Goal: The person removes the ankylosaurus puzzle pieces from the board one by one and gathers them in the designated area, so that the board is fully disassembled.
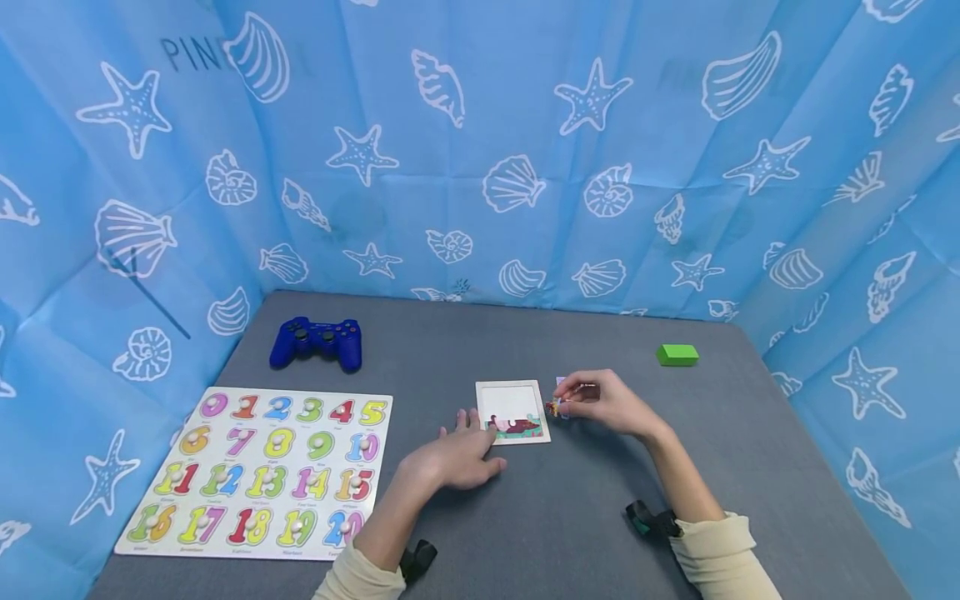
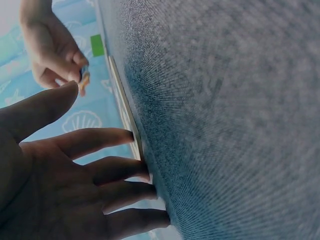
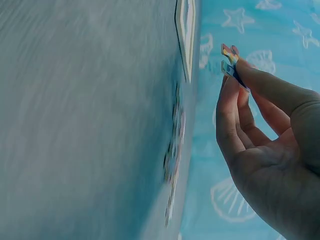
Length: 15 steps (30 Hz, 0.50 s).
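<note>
My right hand pinches a small colourful jigsaw piece between thumb and fingertips, held up off the table just right of a square puzzle frame. Inside the frame, joined pieces form a strip of picture along the bottom; above them the pale backing shows. At the frame's lower left, my left hand lies with fingers spread, fingertips right at its edge. Loose pieces lie on the table below the right hand, mostly hidden by it in the head view.
A white number board with knobbed numerals lies to the left. Behind it sits a blue game controller. A green block stands at the back right. A blue shell-print curtain encloses the grey table at the back and sides.
</note>
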### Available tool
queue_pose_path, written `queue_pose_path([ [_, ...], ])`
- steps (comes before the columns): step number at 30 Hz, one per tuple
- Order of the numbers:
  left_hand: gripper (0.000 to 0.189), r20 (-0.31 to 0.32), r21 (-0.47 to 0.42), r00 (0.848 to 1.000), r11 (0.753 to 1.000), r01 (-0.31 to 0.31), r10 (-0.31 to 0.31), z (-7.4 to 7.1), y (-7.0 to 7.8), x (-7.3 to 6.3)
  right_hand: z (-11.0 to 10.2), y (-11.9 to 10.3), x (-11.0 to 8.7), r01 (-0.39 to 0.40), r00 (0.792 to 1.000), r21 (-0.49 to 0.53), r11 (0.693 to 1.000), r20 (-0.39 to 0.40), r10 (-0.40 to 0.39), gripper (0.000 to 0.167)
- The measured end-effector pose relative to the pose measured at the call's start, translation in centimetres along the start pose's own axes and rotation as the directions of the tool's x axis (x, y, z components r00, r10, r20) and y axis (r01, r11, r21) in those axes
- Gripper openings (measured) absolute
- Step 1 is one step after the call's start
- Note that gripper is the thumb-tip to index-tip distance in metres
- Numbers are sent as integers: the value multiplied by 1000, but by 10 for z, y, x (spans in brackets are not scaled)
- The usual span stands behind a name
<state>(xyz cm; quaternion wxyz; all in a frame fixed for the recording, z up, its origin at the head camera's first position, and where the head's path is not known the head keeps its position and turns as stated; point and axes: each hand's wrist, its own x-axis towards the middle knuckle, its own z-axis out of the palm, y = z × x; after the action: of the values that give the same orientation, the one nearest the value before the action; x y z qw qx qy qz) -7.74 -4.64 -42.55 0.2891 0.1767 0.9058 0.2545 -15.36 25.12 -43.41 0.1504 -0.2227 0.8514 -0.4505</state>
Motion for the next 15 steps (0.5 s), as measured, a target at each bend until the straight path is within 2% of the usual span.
queue_pose_path([
  [9,68,-10,3,1000,1000,-12,12,-1,1,-3,-25,19,-24,14,998,5,1000,-69,-14,17],
  [15,68,-7,3,1000,1000,-18,18,-1,1,-3,-43,31,-40,-31,995,3,1000,-94,31,21],
])
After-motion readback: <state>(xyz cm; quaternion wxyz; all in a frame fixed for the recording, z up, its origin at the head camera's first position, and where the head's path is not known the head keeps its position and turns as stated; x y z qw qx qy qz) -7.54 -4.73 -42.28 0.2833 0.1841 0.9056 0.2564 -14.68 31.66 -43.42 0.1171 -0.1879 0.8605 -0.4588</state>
